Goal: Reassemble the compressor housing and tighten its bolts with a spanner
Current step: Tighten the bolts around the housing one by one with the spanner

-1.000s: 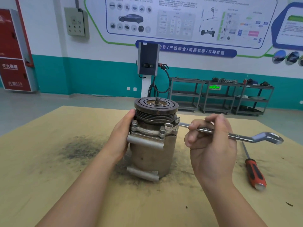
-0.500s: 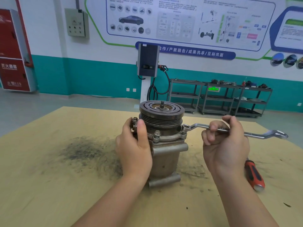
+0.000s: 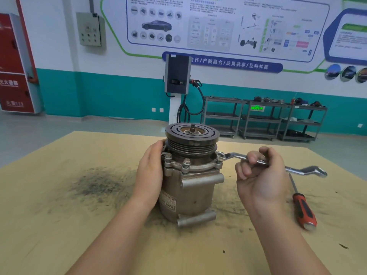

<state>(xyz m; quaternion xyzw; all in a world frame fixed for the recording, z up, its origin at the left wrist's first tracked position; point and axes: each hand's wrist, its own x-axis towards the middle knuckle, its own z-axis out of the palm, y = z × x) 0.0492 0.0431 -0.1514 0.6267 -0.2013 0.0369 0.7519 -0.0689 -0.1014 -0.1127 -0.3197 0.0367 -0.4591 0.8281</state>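
Note:
The compressor (image 3: 190, 187) stands upright on the wooden table (image 3: 49, 225), its dark grooved pulley on top. Bolts (image 3: 187, 162) stick up from the flange below the pulley. My left hand (image 3: 150, 173) grips the compressor's left side near the flange. A silver ring spanner (image 3: 234, 156) has its ring end seated on a bolt at the flange's right side. My right hand (image 3: 260, 175) holds the spanner's shaft in a fist, and the far ring end sticks out to the right.
A red-and-black-handled screwdriver (image 3: 303, 209) lies on the table right of my right hand. A dark grease smear (image 3: 95, 183) marks the table left of the compressor. Metal shelf carts (image 3: 264, 120) and a wall charger (image 3: 177, 76) stand beyond the table's far edge.
The compressor has been turned and its lower tubes now point right. My left hand shifted from its front to its left side. The spanner ring stays on the right bolt.

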